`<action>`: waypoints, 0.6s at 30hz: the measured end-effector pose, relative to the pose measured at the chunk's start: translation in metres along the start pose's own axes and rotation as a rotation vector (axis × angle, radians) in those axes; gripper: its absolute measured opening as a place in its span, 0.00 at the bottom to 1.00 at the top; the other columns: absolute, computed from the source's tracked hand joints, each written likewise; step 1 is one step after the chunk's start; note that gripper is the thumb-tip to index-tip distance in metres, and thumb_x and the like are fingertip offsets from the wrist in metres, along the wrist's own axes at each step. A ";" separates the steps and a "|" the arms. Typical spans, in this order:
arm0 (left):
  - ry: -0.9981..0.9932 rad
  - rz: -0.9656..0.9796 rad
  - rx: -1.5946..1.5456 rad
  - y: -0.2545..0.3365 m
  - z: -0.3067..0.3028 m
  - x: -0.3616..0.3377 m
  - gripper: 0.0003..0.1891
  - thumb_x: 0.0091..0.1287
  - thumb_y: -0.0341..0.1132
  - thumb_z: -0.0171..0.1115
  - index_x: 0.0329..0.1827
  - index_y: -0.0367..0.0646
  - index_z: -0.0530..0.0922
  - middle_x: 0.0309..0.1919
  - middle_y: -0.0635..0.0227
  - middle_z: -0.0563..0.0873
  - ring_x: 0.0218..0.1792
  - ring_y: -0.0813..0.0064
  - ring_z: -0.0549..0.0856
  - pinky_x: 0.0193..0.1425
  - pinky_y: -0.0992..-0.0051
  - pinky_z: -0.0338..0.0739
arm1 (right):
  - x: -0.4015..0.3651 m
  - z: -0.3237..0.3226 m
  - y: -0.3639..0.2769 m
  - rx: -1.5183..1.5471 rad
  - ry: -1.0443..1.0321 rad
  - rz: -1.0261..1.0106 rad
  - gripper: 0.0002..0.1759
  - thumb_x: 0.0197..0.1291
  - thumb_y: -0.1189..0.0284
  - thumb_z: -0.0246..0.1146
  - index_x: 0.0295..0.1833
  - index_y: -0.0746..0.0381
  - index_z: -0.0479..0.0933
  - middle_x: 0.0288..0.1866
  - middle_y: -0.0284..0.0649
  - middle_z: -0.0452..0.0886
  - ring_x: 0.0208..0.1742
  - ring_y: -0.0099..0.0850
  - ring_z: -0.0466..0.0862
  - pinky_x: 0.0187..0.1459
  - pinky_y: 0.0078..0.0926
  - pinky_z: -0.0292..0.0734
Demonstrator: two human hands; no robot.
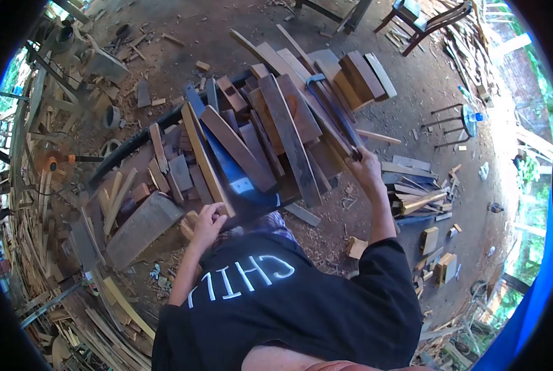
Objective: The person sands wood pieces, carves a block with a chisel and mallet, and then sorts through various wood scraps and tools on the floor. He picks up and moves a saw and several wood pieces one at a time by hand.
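Observation:
My right hand [366,168] is closed around the near end of a long, dark bar clamp [335,108]. The clamp's blue jaw is at the far end, and its bar lies along a long wooden board [323,117]. Beside my left leg, my left hand [207,224] has its fingers bent against the near end of a pale wooden strip [206,157]. Between the hands, brown boards [239,148] and a dark plank [290,139] lie in a loose pile. A blue metal tool [224,157], possibly a handsaw, is partly covered by them.
Stacked wood blocks [360,77] stand at the pile's far right. Offcuts [418,195] are heaped on the floor to the right. A stool [468,120] holds a water bottle, and a wooden chair [421,21] stands farther back. An orange-centred fan [54,164] is at left.

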State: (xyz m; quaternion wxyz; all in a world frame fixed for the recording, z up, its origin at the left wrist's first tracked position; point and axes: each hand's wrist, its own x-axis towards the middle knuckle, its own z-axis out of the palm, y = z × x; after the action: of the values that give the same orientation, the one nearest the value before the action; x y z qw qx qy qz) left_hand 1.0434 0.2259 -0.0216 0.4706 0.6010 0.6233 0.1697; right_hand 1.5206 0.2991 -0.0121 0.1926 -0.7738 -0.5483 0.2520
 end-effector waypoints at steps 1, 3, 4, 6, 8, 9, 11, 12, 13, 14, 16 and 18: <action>0.004 -0.002 -0.005 0.002 0.000 0.000 0.20 0.62 0.29 0.65 0.58 0.42 0.78 0.46 0.62 0.80 0.38 0.74 0.81 0.46 0.75 0.78 | 0.002 -0.005 0.002 0.128 -0.007 0.008 0.14 0.50 0.69 0.71 0.41 0.62 0.78 0.29 0.49 0.81 0.35 0.46 0.83 0.41 0.41 0.75; 0.001 0.027 -0.014 0.003 0.003 0.002 0.19 0.62 0.29 0.65 0.58 0.42 0.78 0.45 0.62 0.80 0.38 0.73 0.81 0.46 0.75 0.78 | 0.007 -0.019 0.001 0.163 -0.006 -0.057 0.13 0.51 0.69 0.71 0.38 0.65 0.77 0.26 0.42 0.79 0.32 0.34 0.78 0.37 0.33 0.73; 0.009 0.054 -0.011 0.005 0.004 0.002 0.19 0.62 0.29 0.65 0.58 0.42 0.78 0.45 0.62 0.80 0.39 0.73 0.81 0.47 0.75 0.78 | 0.007 -0.026 -0.002 0.211 -0.009 -0.128 0.14 0.52 0.70 0.71 0.35 0.67 0.75 0.24 0.36 0.76 0.29 0.22 0.72 0.34 0.25 0.70; 0.001 0.042 -0.013 0.015 0.005 0.004 0.19 0.62 0.29 0.65 0.57 0.42 0.78 0.45 0.63 0.80 0.39 0.73 0.81 0.47 0.74 0.78 | 0.004 -0.037 -0.010 0.177 -0.011 -0.158 0.13 0.52 0.70 0.71 0.34 0.66 0.76 0.24 0.38 0.76 0.28 0.24 0.73 0.34 0.28 0.71; -0.051 0.081 -0.001 0.023 0.006 0.009 0.19 0.62 0.30 0.65 0.57 0.43 0.78 0.44 0.63 0.79 0.40 0.71 0.81 0.48 0.73 0.78 | 0.001 -0.044 -0.013 0.103 -0.002 -0.176 0.13 0.52 0.70 0.71 0.34 0.66 0.75 0.24 0.40 0.76 0.28 0.25 0.74 0.34 0.29 0.71; -0.045 0.079 -0.006 0.028 0.006 0.012 0.19 0.62 0.30 0.65 0.57 0.43 0.78 0.44 0.63 0.79 0.40 0.71 0.81 0.48 0.73 0.78 | -0.002 -0.048 -0.015 0.100 -0.005 -0.182 0.13 0.52 0.70 0.71 0.34 0.66 0.75 0.24 0.40 0.76 0.28 0.25 0.74 0.34 0.29 0.71; -0.083 0.145 -0.020 0.040 0.008 0.020 0.18 0.63 0.30 0.64 0.57 0.44 0.78 0.43 0.62 0.79 0.41 0.70 0.81 0.50 0.73 0.78 | -0.012 -0.058 -0.016 0.063 0.003 -0.151 0.15 0.52 0.68 0.71 0.37 0.66 0.76 0.26 0.47 0.79 0.28 0.37 0.77 0.36 0.34 0.73; -0.079 0.146 -0.026 0.048 0.009 0.023 0.18 0.63 0.30 0.64 0.57 0.44 0.78 0.43 0.62 0.79 0.41 0.70 0.81 0.50 0.73 0.78 | -0.018 -0.062 -0.018 0.058 0.002 -0.156 0.15 0.52 0.68 0.71 0.37 0.66 0.76 0.26 0.47 0.79 0.28 0.37 0.77 0.36 0.34 0.73; -0.102 0.146 -0.049 0.058 0.010 0.025 0.18 0.63 0.31 0.64 0.57 0.44 0.78 0.44 0.62 0.80 0.43 0.69 0.82 0.51 0.73 0.78 | -0.024 -0.066 -0.019 0.047 0.027 -0.140 0.15 0.52 0.68 0.71 0.36 0.66 0.75 0.26 0.47 0.78 0.27 0.37 0.76 0.35 0.34 0.73; -0.125 0.147 -0.071 0.065 0.012 0.029 0.18 0.63 0.31 0.64 0.57 0.44 0.78 0.44 0.61 0.80 0.44 0.68 0.82 0.52 0.73 0.78 | -0.030 -0.069 -0.020 0.036 0.054 -0.125 0.15 0.52 0.68 0.71 0.35 0.66 0.75 0.26 0.48 0.78 0.27 0.37 0.75 0.35 0.34 0.72; -0.148 0.184 -0.092 0.075 0.017 0.038 0.18 0.64 0.31 0.63 0.58 0.43 0.78 0.45 0.62 0.80 0.46 0.69 0.82 0.53 0.73 0.78 | -0.043 -0.071 -0.019 0.093 0.089 -0.147 0.16 0.52 0.67 0.71 0.33 0.66 0.74 0.23 0.44 0.75 0.26 0.31 0.72 0.33 0.32 0.70; -0.177 0.226 -0.111 0.088 0.026 0.049 0.17 0.65 0.31 0.63 0.58 0.43 0.78 0.46 0.64 0.81 0.47 0.70 0.82 0.54 0.73 0.77 | -0.054 -0.073 -0.017 0.191 0.099 -0.098 0.16 0.52 0.67 0.72 0.32 0.66 0.73 0.21 0.37 0.70 0.26 0.25 0.68 0.31 0.27 0.67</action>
State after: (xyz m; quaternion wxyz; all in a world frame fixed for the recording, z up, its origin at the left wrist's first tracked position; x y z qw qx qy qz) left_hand 1.1236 0.2809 0.0148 0.5341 0.6531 0.4975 0.2018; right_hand 1.5369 0.2520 0.0655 0.3041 -0.7357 -0.5488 0.2550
